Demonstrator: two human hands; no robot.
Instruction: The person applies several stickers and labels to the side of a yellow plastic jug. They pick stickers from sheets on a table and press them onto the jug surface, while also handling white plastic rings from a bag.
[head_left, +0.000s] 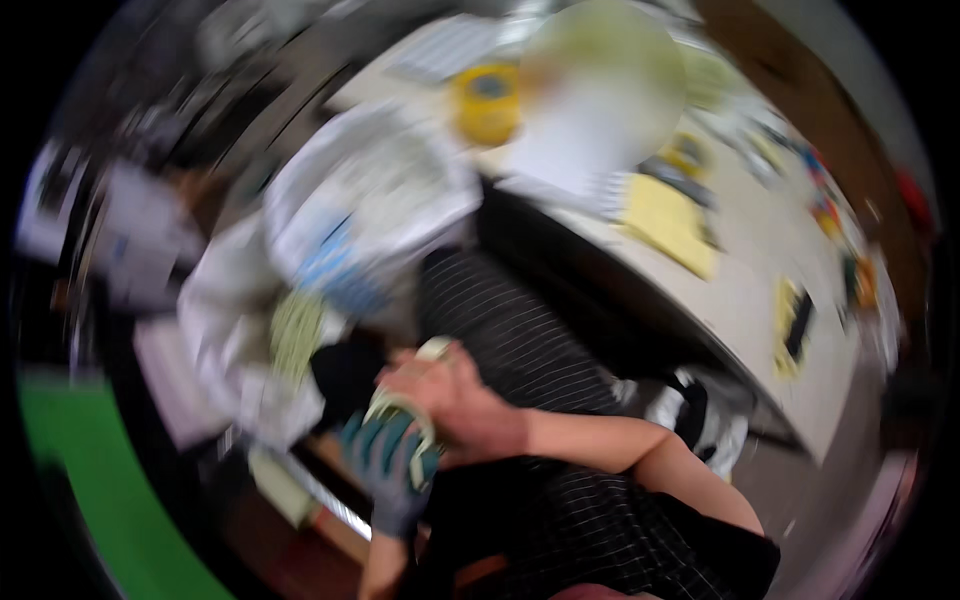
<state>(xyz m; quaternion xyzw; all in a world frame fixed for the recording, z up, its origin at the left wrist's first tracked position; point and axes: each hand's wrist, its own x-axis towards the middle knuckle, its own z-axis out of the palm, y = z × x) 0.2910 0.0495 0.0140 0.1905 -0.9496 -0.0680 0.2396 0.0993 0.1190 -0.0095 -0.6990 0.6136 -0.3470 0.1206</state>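
My left hand (388, 460), in a grey glove with teal over its fingers, curls around a pale cream looped band (408, 412). Pressed close against it, my bare right hand (445, 388) is closed on the same pale stuff, a bit of which shows at its knuckles. Motion blur hides whether this is cord, tape or something else. Both hands are low in front of my body, over dark pinstriped clothing (520, 340). Just beyond them are a black rounded object (348, 375) and a pale green bundle of strands (297, 335) on a white sack (235, 320).
An open white sack (300, 190) with whitish contents and blue marking stands ahead. The pale table (750, 290) to the right bears a yellow round object (487, 103), a yellow notepad (668, 225) and small tools. A green surface (110, 480) lies at left.
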